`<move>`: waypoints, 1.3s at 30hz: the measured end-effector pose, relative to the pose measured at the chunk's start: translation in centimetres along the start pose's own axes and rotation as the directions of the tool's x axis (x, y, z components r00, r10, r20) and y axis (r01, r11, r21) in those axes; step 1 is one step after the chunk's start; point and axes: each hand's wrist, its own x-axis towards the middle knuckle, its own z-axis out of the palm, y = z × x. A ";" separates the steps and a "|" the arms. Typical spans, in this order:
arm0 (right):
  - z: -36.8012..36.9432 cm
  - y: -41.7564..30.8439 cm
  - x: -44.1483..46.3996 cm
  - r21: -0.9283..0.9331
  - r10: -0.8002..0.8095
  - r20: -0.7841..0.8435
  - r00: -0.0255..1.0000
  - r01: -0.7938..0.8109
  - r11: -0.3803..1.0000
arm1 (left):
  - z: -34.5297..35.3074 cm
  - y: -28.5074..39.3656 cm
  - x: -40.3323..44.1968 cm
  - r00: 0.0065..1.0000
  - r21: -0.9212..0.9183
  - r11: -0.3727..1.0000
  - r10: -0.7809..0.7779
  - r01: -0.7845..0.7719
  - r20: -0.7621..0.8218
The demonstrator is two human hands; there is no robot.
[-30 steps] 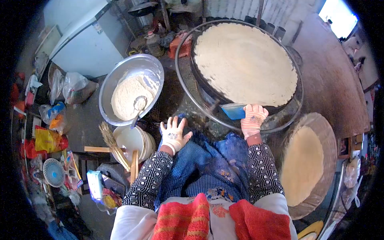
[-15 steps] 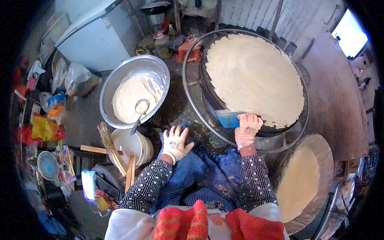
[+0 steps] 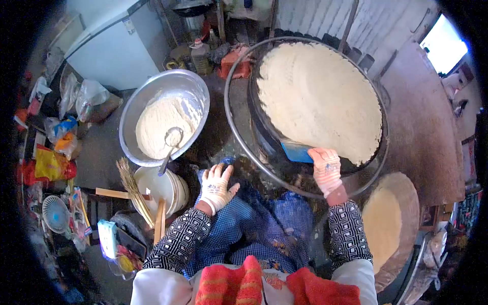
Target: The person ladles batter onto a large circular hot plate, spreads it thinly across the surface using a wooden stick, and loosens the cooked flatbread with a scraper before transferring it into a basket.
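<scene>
My right hand (image 3: 326, 169), in a pale glove, grips a blue scraper (image 3: 296, 152) at the near edge of a large round griddle. The blade touches the rim of a wide, thin layer of pale batter (image 3: 320, 101) spread over the griddle. A metal ring (image 3: 239, 133) surrounds the griddle. Gloved too, my left hand (image 3: 217, 188) rests on the blue checked apron (image 3: 254, 216) over my knee, fingers spread, holding nothing. Left of the griddle, a metal bowl (image 3: 127, 113) holds thick batter with a ladle (image 3: 173, 138) lying in it.
A white bucket (image 3: 175, 188) with a straw brush (image 3: 133, 188) and wooden sticks stands below the bowl. Round pale sheets (image 3: 384, 223) lie on a tray at the lower right. A brown board (image 3: 422, 127) is at the right, a white freezer (image 3: 112, 56) at the back left.
My right hand has moved the scraper along the griddle's near edge, shifting left and then slightly right again. My left hand has stayed on my knee. The view has shifted a little.
</scene>
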 end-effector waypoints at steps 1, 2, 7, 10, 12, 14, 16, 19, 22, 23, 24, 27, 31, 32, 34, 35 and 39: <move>0.5 -0.4 1.0 -0.027 0.007 0.028 1.000 -0.006 1.000 | 0.2 -0.2 0.3 0.999 -0.068 0.998 -0.004 0.001 -0.040; 0.8 -0.7 1.9 -0.057 0.014 0.061 0.998 -0.010 0.998 | 0.2 -0.9 1.2 0.995 -0.101 0.995 -0.001 -0.009 -0.098; 3.6 -1.5 5.0 -0.147 0.085 0.319 0.944 -0.040 0.988 | -2.0 -6.3 9.8 0.951 -0.062 0.998 -0.044 0.026 -0.307; 3.8 -2.1 6.2 -0.152 0.078 0.344 0.936 -0.026 0.988 | -4.7 -8.0 15.7 0.932 0.052 0.998 0.053 -0.036 -0.358; 4.0 -2.2 6.2 -0.156 0.054 0.340 0.939 0.000 0.988 | -5.8 -8.1 19.1 0.927 0.223 0.967 0.193 -0.124 -0.321; 3.9 -2.3 6.6 -0.110 0.014 0.293 0.956 0.019 0.994 | -5.4 -8.5 22.1 0.894 0.391 0.882 0.375 -0.264 -0.243; 3.6 -2.4 6.8 -0.066 -0.015 0.256 0.967 0.033 0.997 | -3.9 -8.8 23.5 0.883 0.444 0.830 0.442 -0.336 -0.158; 3.8 -2.2 6.6 0.026 -0.044 0.189 0.981 0.040 0.999 | -3.1 -7.0 23.1 0.890 0.441 0.791 0.454 -0.424 0.043; 3.1 -2.8 6.7 0.000 0.041 0.294 0.955 -0.043 0.999 | -0.3 -2.7 20.7 0.848 0.624 0.592 0.466 -0.510 0.252; 3.4 -2.7 6.6 -0.015 0.041 0.294 0.955 -0.038 0.999 | -0.2 -1.4 19.3 0.847 0.593 0.609 0.436 -0.527 0.304; 3.3 -2.6 6.8 -0.023 0.037 0.314 0.949 -0.031 0.999 | -1.5 0.6 17.6 0.842 0.566 0.624 0.408 -0.539 0.352; 3.2 -3.0 6.9 -0.054 0.033 0.343 0.939 -0.015 0.998 | 0.3 6.2 12.6 0.861 0.427 0.755 0.371 -0.497 0.348; 4.2 -2.5 6.8 -0.075 -0.008 0.247 0.969 0.027 0.997 | 1.2 13.5 3.9 0.768 -0.080 0.772 0.636 -0.631 0.076; 4.4 -2.3 6.7 -0.067 -0.021 0.202 0.979 0.035 0.997 | 2.6 13.6 1.9 0.682 -0.159 0.664 0.700 -0.730 -0.212; 4.4 -2.4 7.0 -0.093 0.017 0.222 0.975 0.004 0.996 | 1.6 12.8 -0.2 0.646 -0.283 0.590 0.743 -0.756 -0.175; 4.4 -2.5 7.1 -0.105 0.036 0.229 0.973 -0.012 0.994 | 0.5 11.4 0.1 0.671 -0.276 0.619 0.721 -0.735 -0.170; 4.3 -2.6 7.3 -0.180 0.002 0.195 0.981 0.034 0.983 | -6.3 4.1 5.4 0.892 -0.150 0.886 0.411 -0.440 -0.189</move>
